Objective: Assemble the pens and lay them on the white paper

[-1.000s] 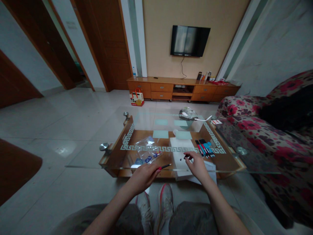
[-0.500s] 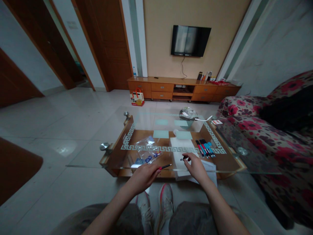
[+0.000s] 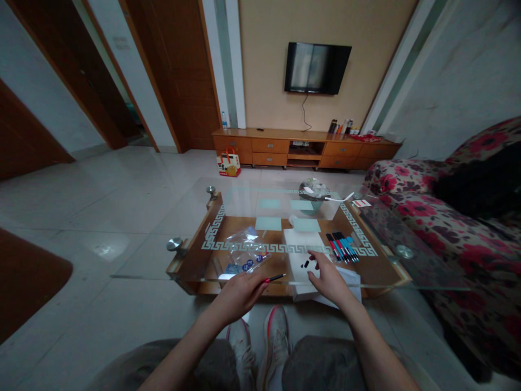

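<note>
Near the front edge of the glass table (image 3: 142, 266), my left hand (image 3: 244, 290) is closed round a red and black pen (image 3: 277, 277), whose tip points right. My right hand (image 3: 328, 277) has its fingers apart and holds nothing, just right of two small black pieces (image 3: 306, 264) lying on the glass. Several pens (image 3: 342, 247) with red, blue and black parts lie side by side beyond my right hand. Left of centre is a clear plastic bag (image 3: 246, 244) with round blue marks.
White boxes or papers (image 3: 303, 239) show beneath the glass. A bowl holding a crumpled bag (image 3: 315, 188) stands at the far side. A flowered sofa (image 3: 431, 217) is on the right, and a paper bag (image 3: 228, 164) stands by the TV cabinet (image 3: 268, 146).
My right hand has opened and let go of a small black piece, which now lies on the glass. My left hand and its pen have hardly moved.
</note>
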### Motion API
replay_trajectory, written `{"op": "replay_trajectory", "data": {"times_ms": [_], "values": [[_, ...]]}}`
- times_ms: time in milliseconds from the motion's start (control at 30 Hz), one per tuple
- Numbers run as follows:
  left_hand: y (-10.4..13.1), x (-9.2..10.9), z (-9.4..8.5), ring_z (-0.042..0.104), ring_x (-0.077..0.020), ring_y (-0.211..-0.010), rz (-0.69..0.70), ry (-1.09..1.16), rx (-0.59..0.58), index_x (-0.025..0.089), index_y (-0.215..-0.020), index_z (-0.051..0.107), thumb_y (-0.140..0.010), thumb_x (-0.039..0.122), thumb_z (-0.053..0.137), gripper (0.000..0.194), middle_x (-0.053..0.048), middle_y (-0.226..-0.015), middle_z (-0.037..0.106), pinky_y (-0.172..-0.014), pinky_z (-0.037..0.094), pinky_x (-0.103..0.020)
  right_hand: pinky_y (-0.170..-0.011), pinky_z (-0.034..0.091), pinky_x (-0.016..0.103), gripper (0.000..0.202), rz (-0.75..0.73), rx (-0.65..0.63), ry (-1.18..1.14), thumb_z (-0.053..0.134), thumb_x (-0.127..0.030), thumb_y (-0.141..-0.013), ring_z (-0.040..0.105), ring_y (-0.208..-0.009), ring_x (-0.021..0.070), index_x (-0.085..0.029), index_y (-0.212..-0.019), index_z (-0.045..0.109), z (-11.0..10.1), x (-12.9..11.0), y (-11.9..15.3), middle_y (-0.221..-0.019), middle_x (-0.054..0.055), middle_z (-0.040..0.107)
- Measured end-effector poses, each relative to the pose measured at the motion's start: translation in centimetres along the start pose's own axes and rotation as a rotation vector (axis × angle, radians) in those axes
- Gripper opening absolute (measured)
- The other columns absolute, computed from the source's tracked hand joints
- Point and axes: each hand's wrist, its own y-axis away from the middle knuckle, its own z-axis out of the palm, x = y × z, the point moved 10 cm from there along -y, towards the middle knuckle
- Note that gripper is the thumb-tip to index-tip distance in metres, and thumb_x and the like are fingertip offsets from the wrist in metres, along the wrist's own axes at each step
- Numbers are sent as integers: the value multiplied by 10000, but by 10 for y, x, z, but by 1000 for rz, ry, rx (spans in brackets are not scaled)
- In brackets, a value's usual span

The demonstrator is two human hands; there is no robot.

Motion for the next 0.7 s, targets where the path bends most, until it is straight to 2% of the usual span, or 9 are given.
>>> {"op": "replay_trajectory", "data": {"times_ms": [67, 133, 167, 233, 333, 467, 600, 700], "values": [[0, 0, 0, 636, -186, -848, 2, 9, 8, 221, -1048, 620, -1038, 353, 402, 255, -45, -934, 685, -749, 463, -272, -844, 507, 385, 600, -1, 70, -38, 609, -195, -787, 591, -824, 199, -184, -1375, 491, -16, -8, -1, -1143, 110, 626], [0, 2, 0, 636, -186, -852, 15, 20, 17, 218, -1052, 619, -1035, 341, 413, 241, -46, -934, 681, -759, 467, -275, -802, 505, 366, 510, 31, 173, -107, 607, -251, -833, 579, -789, 191, -188, -1333, 526, -33, -16, -1, -1092, 100, 638], [-1, 4, -1, 635, -185, -854, 23, 25, 22, 218, -1058, 618, -1034, 335, 416, 234, -46, -935, 679, -765, 469, -276, -762, 501, 344, 432, 58, 212, -164, 593, -288, -869, 578, -776, 187, -189, -1288, 558, -39, -20, -1, -1062, 96, 647], [-1, 7, -2, 634, -183, -860, 41, 33, 29, 217, -1070, 618, -1032, 323, 424, 224, -49, -939, 673, -772, 471, -275, -695, 482, 304, 325, 117, 212, -306, 559, -368, -926, 592, -779, 188, -188, -1192, 608, -37, -26, 0, -987, 83, 667], [-1, 11, -3, 630, -175, -862, 60, 33, 24, 222, -1075, 619, -1028, 313, 439, 207, -49, -954, 666, -767, 468, -263, -696, 468, 284, 316, 128, 33, -463, 554, -463, -943, 608, -807, 192, -187, -1050, 666, -10, -45, 0, -920, 63, 686], [0, 12, 0, 618, -161, -830, 81, -8, 9, 233, -1067, 628, -1013, 288, 484, 163, -38, -964, 658, -722, 446, -247, -729, 454, 274, 398, 89, -215, -538, 503, -521, -972, 623, -825, 187, -179, -935, 704, 27, -71, 7, -870, 45, 703], [0, 12, 3, 608, -156, -814, 108, -49, 20, 232, -1027, 650, -984, 259, 544, 118, -31, -923, 643, -696, 431, -236, -656, 426, 262, 540, 114, -373, -557, 433, -570, -991, 611, -701, 167, -156, -789, 714, 54, -82, 18, -730, 35, 688], [1, 13, 2, 607, -155, -820, 121, -51, 36, 229, -1027, 659, -969, 242, 569, 108, -32, -916, 638, -703, 432, -234, -628, 425, 256, 602, 149, -466, -613, 412, -601, -988, 610, -641, 159, -144, -749, 724, 69, -85, 26, -671, 36, 680]]}}
